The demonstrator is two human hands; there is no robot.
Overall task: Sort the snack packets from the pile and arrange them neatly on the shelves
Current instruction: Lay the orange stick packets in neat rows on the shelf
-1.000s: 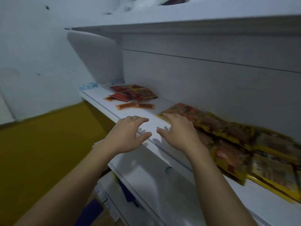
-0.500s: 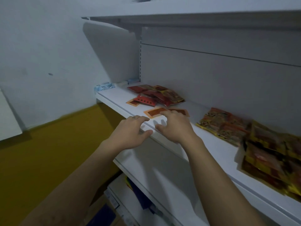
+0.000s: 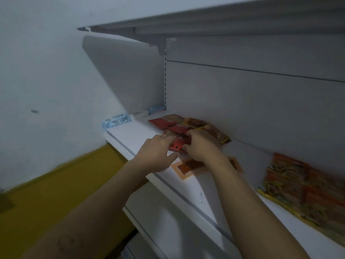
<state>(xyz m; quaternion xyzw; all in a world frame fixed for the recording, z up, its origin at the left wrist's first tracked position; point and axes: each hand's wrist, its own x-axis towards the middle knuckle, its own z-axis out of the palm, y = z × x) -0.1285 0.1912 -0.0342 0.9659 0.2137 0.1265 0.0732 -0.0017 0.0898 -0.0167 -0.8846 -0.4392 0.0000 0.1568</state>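
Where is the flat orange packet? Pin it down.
Head view, centre: the flat orange packet lies at the white shelf's front edge, partly under the right forearm, nearer the camera than the red packets that the left hand and right hand touch.

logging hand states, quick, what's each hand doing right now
left hand: open, fingers resting on the red snack packet.
right hand: holding the same red snack packet, thumb and fingers curled round it.

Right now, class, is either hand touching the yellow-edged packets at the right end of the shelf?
No: the left hand and right hand are both on the red packets, well apart from the yellow-edged packets.
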